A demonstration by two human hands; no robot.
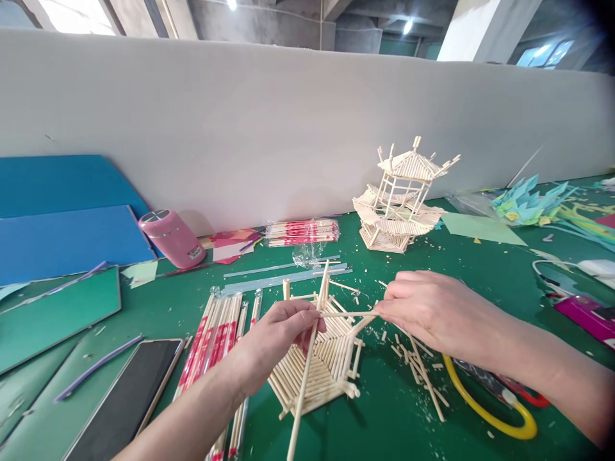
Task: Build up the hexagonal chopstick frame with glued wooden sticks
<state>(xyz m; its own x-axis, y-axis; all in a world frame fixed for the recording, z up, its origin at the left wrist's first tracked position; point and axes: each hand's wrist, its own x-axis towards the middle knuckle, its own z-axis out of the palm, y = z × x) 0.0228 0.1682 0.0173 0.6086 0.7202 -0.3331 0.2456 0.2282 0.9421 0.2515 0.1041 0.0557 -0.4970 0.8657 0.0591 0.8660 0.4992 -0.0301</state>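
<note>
My left hand is closed in a pinch on a long chopstick, which slants up from the front edge of view. A thinner wooden stick runs crosswise from those fingertips to my right hand, whose closed fingers grip its far end. Below both hands lies a polygonal chopstick panel with short posts sticking up at its corners; my left hand hides part of it. Beside my right hand, short cut stick pieces are scattered on the green table.
A chopstick pavilion model stands at the back. Wrapped chopsticks, a phone and a tilted pink cup are on the left. Yellow-handled scissors and a magenta tool lie right. A grey partition rises behind.
</note>
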